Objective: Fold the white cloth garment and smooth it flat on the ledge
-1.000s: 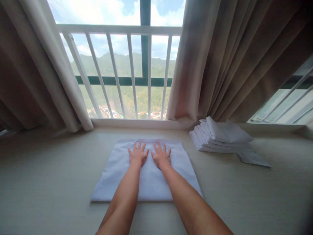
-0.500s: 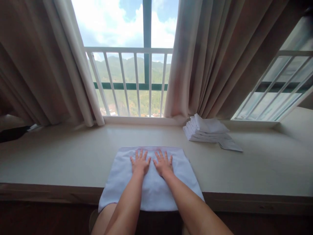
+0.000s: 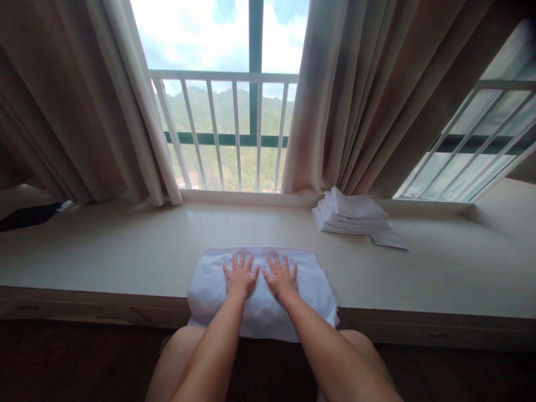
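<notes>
A white towel [image 3: 310, 285] lies on the pale window ledge [image 3: 125, 251], its near part hanging over the ledge's front edge. My left hand [image 3: 240, 276] rests flat on the towel with fingers spread. Beside it my right hand [image 3: 280, 276] also lies flat on the towel, fingers apart. Neither hand grips anything. Both forearms reach up from the bottom of the view, and my knees show below the ledge.
A stack of folded white towels [image 3: 349, 215] sits at the back right of the ledge, with one flat piece [image 3: 387, 238] beside it. Beige curtains [image 3: 377, 95] hang left and right of a railed window [image 3: 234, 128]. A dark object [image 3: 25, 215] lies far left.
The view has pulled back from the ledge. My flat hands have dragged the towel toward me, and its near part now droops over the front edge.
</notes>
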Tool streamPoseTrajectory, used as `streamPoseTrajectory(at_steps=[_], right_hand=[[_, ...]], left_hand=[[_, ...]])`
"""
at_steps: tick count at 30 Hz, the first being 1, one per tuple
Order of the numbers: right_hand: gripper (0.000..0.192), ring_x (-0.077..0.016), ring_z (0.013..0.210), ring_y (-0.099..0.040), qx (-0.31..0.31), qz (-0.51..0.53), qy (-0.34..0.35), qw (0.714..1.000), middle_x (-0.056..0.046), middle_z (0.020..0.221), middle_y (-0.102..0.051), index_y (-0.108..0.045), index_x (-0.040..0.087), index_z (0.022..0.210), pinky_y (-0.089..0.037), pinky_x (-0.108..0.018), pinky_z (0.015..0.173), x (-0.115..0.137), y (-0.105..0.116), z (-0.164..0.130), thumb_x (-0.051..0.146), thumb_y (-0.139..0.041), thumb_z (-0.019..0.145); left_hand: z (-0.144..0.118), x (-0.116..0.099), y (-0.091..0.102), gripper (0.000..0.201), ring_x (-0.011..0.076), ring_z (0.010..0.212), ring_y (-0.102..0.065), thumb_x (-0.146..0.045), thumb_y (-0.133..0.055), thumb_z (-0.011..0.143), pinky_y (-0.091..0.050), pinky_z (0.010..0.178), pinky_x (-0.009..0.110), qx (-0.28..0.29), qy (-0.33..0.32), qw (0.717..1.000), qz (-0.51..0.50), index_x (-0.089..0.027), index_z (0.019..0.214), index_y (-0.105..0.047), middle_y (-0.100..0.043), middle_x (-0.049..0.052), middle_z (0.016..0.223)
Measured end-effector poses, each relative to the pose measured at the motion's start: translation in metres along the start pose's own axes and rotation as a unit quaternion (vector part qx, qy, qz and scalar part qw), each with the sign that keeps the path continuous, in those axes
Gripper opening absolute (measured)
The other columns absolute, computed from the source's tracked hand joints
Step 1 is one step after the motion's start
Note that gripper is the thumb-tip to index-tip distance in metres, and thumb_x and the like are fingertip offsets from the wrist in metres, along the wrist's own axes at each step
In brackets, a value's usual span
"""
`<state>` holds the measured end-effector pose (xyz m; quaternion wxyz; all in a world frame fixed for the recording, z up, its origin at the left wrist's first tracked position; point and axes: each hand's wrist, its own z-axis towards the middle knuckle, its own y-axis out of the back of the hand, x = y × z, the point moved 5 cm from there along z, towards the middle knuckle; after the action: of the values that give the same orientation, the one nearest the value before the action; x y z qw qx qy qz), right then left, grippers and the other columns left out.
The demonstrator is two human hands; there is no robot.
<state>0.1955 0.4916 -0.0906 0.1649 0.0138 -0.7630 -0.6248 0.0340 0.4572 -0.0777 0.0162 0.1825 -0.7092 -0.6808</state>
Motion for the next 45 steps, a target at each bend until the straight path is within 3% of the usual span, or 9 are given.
streamPoseTrajectory(at_steps=[7,18,45], right_hand=[[0.068,-0.0334,0.164,0.003,-0.001,0.013,-0.005,1.0,0.01,0.176,0.002,-0.011,0.047,0.166,0.001,-0.07,0.127,-0.001,0.006,0.011,0.069,-0.021,0.103],[0.068,-0.0332,0.164,0.0,-0.022,0.033,-0.015,0.999,0.011,0.176,-0.004,-0.017,0.045,0.166,0.002,-0.069,0.128,-0.007,0.017,0.055,0.069,-0.022,0.103],[0.07,-0.0343,0.163,0.002,-0.016,0.003,-0.017,1.0,0.006,0.177,0.0,-0.012,0.043,0.168,0.0,-0.07,0.128,-0.012,0.046,0.226,0.068,-0.013,0.103]], left_hand=[[0.015,-0.003,0.001,0.069,0.0316,0.165,0.0,-0.067,-0.017,0.1,-0.003,0.125,0.077,-0.002,-0.008,1.0,0.016,-0.046,0.164,-0.025,-0.008,-0.005,0.177],[0.07,-0.011,0.0,0.072,0.0312,0.165,-0.001,-0.07,-0.015,0.098,-0.004,0.125,0.078,0.002,-0.021,1.0,0.018,-0.045,0.164,-0.028,-0.01,-0.006,0.176],[0.242,-0.027,0.007,0.073,0.0317,0.165,0.001,-0.07,-0.014,0.097,0.0,0.126,0.076,0.002,-0.018,1.0,0.01,-0.045,0.165,-0.023,-0.009,-0.007,0.177]])
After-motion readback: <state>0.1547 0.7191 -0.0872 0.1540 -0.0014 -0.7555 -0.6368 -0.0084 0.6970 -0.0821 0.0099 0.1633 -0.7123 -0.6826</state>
